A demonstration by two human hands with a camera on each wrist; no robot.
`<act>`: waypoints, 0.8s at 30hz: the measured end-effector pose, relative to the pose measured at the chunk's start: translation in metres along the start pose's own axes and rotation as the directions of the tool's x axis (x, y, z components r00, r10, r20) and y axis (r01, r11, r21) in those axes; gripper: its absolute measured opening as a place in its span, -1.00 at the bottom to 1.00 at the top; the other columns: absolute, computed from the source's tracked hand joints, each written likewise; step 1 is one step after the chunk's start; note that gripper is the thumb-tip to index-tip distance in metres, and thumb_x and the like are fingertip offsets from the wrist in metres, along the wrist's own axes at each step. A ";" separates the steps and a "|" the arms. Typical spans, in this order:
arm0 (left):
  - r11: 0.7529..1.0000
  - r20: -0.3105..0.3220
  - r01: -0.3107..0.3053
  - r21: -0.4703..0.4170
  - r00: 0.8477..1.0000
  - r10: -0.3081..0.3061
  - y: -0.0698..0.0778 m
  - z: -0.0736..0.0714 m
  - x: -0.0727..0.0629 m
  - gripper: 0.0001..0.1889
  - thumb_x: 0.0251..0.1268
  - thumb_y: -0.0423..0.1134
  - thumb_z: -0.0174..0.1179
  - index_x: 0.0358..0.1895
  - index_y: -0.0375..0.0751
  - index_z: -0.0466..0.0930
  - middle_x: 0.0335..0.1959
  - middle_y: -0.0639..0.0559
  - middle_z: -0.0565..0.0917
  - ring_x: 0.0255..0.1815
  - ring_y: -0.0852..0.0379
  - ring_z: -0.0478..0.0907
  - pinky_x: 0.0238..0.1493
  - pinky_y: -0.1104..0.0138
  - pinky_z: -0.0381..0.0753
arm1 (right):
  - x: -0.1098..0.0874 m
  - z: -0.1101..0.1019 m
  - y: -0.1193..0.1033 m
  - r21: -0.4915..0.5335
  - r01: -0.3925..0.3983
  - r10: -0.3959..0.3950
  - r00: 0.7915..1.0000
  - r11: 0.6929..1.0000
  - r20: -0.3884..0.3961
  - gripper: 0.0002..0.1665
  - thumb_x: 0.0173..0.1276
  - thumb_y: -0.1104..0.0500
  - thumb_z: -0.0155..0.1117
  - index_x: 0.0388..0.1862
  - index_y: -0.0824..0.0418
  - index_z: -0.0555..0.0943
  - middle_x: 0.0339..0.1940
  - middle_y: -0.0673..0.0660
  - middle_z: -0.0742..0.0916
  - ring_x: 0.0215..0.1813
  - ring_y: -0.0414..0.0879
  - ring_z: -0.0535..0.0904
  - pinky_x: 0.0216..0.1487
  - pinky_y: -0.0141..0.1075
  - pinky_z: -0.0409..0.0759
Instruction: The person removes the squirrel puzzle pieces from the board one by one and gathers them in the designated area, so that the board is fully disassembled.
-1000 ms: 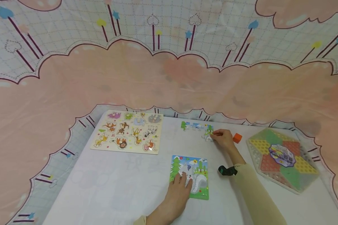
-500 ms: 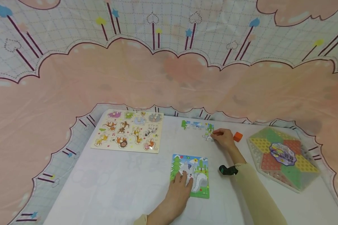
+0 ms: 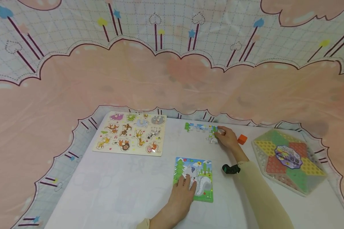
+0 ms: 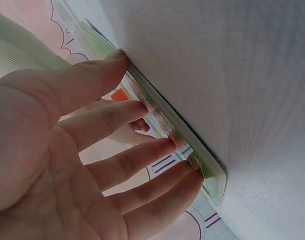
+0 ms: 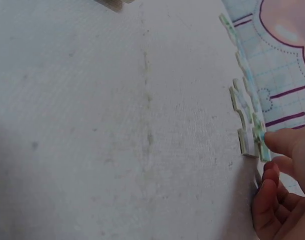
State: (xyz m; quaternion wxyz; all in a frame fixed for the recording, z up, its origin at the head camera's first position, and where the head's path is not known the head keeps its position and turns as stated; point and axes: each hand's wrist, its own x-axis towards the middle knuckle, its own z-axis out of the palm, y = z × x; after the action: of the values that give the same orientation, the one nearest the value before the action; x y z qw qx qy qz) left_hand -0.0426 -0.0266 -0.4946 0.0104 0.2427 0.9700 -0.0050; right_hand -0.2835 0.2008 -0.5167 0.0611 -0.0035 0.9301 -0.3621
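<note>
My left hand [image 3: 181,194] rests with spread, relaxed fingers on a square squirrel jigsaw puzzle [image 3: 204,179]. In the left wrist view its fingertips lie along the face of that thin puzzle board [image 4: 212,177], with the thumb at its edge. Farther back, my right hand [image 3: 227,139] works at a small group of joined jigsaw pieces [image 3: 200,128]. Its thumb is on the end puzzle piece [image 5: 261,146] in the right wrist view, while the other fingers curl at the piece's outer end. A grey-and-white jigsaw piece [image 3: 211,139] sits below that row.
A wooden animal knob puzzle [image 3: 137,151] lies at the back left. Right of my right hand is an orange block [image 3: 242,139], then a hexagonal game box [image 3: 286,157]. A black strap piece [image 3: 230,169] hangs by the right wrist. Patterned cloth [image 3: 172,86] rises behind the table.
My right hand has shifted slightly up along the pieces, its index finger now reaching toward the top corner and apart from the thumb. The left hand stays put.
</note>
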 end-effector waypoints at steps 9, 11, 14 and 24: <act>1.000 -0.012 0.000 0.004 1.000 0.000 -0.001 0.002 0.000 -0.44 0.09 -0.22 0.43 0.24 -0.09 0.59 0.22 -0.23 0.51 0.17 -0.14 0.40 -0.14 0.25 0.59 | 0.002 0.002 -0.009 -0.138 0.001 -0.002 1.000 0.990 -0.005 -0.35 0.43 -0.01 0.18 0.41 0.27 0.42 -0.28 0.28 0.61 -0.25 0.10 0.47 -0.31 -0.21 0.32; 1.000 -0.005 -0.002 0.003 1.000 0.002 0.000 0.002 0.000 -0.44 0.09 -0.22 0.42 0.24 -0.09 0.58 0.22 -0.23 0.51 0.17 -0.14 0.39 -0.13 0.25 0.59 | 0.002 0.002 -0.008 -0.152 0.000 0.000 1.000 0.988 -0.006 -0.34 0.43 -0.02 0.19 0.41 0.26 0.42 -0.28 0.27 0.61 -0.24 0.10 0.47 -0.30 -0.21 0.30; 1.000 0.003 -0.003 0.006 1.000 0.003 0.000 0.002 -0.001 -0.43 0.09 -0.21 0.43 0.25 -0.09 0.58 0.23 -0.23 0.50 0.18 -0.14 0.38 -0.13 0.26 0.58 | 0.002 0.002 -0.008 -0.146 -0.006 0.006 1.000 0.989 -0.002 -0.34 0.43 -0.02 0.19 0.41 0.26 0.42 -0.32 0.25 0.59 -0.26 0.09 0.45 -0.31 -0.21 0.28; 1.000 -0.028 -0.015 0.017 0.999 0.015 0.000 0.003 -0.001 -0.42 0.06 -0.19 0.45 0.24 -0.11 0.59 0.21 -0.25 0.51 0.16 -0.14 0.39 -0.18 0.29 0.58 | 0.001 -0.001 -0.002 0.009 0.013 -0.013 0.999 1.000 -0.029 -0.35 0.47 -0.02 0.12 0.40 0.30 0.42 -0.48 0.15 0.50 -0.41 0.00 0.38 -0.41 -0.27 0.27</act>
State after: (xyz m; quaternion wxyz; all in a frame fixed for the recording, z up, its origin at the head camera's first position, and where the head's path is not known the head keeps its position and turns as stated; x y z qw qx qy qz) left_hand -0.0421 -0.0273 -0.4977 -0.0053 0.2500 0.9682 -0.0095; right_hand -0.2847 0.1999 -0.5151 0.0453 -0.0041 0.9292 -0.3668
